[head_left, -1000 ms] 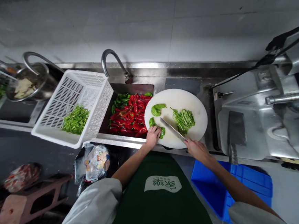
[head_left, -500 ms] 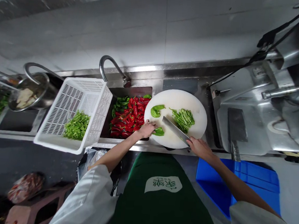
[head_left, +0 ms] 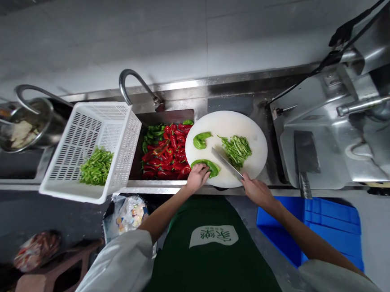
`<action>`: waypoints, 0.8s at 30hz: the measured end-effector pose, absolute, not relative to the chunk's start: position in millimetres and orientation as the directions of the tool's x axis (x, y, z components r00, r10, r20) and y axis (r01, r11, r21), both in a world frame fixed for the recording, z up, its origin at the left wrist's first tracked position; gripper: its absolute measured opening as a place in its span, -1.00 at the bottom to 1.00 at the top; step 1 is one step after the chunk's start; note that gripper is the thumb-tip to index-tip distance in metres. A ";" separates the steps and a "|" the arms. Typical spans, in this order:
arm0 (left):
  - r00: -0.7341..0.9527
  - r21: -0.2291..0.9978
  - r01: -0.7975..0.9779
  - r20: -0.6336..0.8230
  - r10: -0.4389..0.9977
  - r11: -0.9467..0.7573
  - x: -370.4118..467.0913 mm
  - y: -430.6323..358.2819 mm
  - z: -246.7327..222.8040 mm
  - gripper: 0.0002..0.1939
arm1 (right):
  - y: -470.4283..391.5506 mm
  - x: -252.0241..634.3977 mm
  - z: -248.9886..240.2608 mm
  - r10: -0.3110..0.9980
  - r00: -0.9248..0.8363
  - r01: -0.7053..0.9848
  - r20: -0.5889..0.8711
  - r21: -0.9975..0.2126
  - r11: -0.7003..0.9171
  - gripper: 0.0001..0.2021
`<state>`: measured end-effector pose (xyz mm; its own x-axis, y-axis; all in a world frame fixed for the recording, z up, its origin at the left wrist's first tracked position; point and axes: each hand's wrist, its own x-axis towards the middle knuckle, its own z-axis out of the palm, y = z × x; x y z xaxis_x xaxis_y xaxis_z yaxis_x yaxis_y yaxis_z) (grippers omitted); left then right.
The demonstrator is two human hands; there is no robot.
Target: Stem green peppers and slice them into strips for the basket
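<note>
Gripping a kitchen knife (head_left: 226,163) in the right hand (head_left: 255,189), pinning a green chili pepper (head_left: 214,169) with the left hand (head_left: 198,177). Likely light, slick, crushable; best pressed mid-body, gently.

Knife (head_left: 226,164) in the right fingers (head_left: 247,182)

Green apron (head_left: 218,274), near side: white patch (head_left: 196,239) bore large characters 家樂, upside down; smaller line unreadable.

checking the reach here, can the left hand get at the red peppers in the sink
Probably yes: the left hand, on a green pepper, is close beside the sink, and the red peppers lie largely uncovered.
</note>
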<state>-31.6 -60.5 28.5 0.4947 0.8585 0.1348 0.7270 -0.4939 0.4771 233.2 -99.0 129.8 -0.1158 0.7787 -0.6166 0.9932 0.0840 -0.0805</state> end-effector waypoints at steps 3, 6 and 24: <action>0.393 0.391 0.833 0.078 0.916 -0.391 -15.4 -59.7 26.8 -0.71 | -106.3 229.1 128.7 0.774 -0.103 0.995 -0.624 -0.063 0.081 -0.70; 0.365 0.320 0.879 0.024 0.931 -0.353 -2.7 -58.0 25.0 -0.72 | -110.6 226.0 132.8 0.774 -0.104 0.994 -0.625 -0.048 0.095 -0.68; 0.293 0.219 0.945 -0.235 0.927 -0.243 23.7 -56.0 56.6 -0.63 | -129.2 230.6 164.1 0.736 -0.133 0.966 -0.663 0.079 0.246 -0.68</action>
